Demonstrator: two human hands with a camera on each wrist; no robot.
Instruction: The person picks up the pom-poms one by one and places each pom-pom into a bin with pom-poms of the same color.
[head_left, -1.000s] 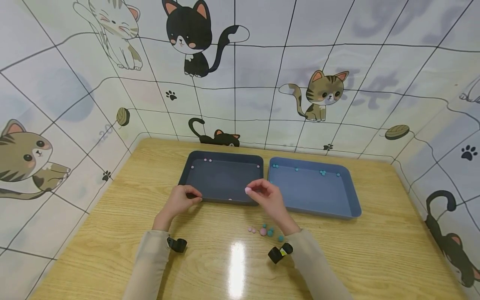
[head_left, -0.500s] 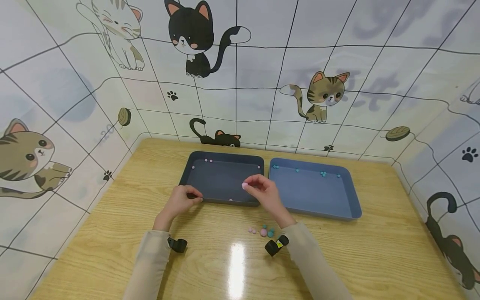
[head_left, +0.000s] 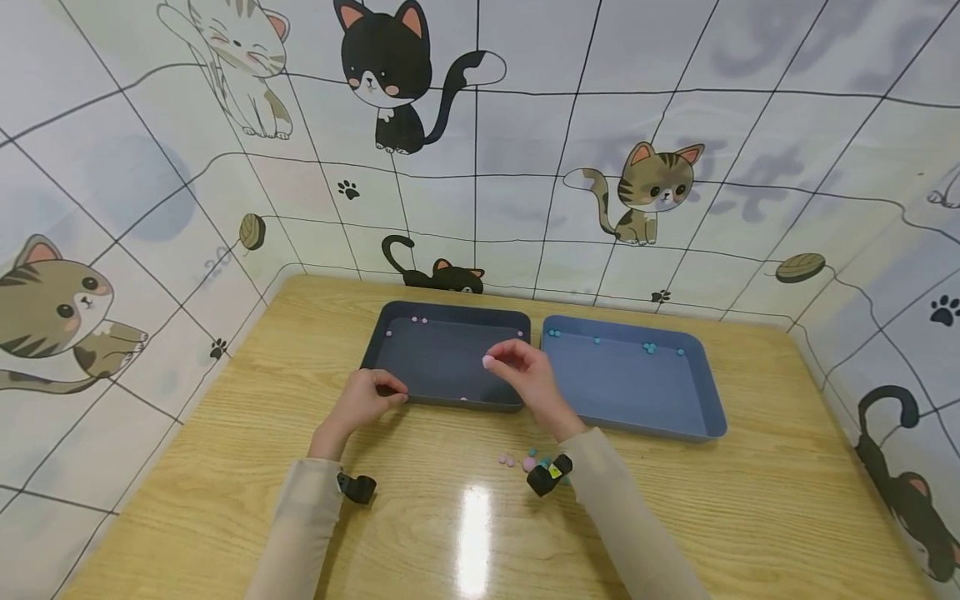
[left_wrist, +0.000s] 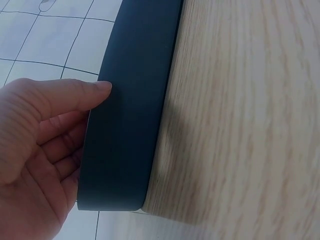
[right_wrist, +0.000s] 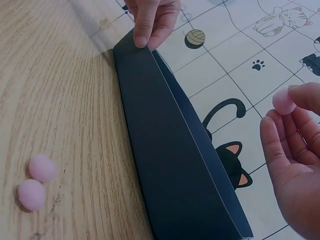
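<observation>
My right hand (head_left: 534, 382) pinches a pink ball (head_left: 488, 362) between thumb and fingertips, held over the right part of the dark grey tray (head_left: 438, 358). In the right wrist view the same ball (right_wrist: 284, 102) hangs clear of the tray wall (right_wrist: 165, 150). The left hand (head_left: 362, 405) grips the near left rim of the dark tray. Its thumb lies on the outer wall (left_wrist: 130, 110) in the left wrist view, with the other fingers behind the rim. Several small pink balls (head_left: 424, 321) lie inside the dark tray, along its edges.
To the right stands a blue tray (head_left: 630, 383) with several teal balls (head_left: 649, 347) near its far wall. On the wooden table (head_left: 420, 517), small pink balls (right_wrist: 42, 167), a larger pink ball (head_left: 528, 464) and teal balls (head_left: 532, 452) lie near the right wrist camera, partly hidden.
My right hand has moved away from me and slightly left with the pink ball, further over the dark tray. The left hand keeps its grip on the rim.
</observation>
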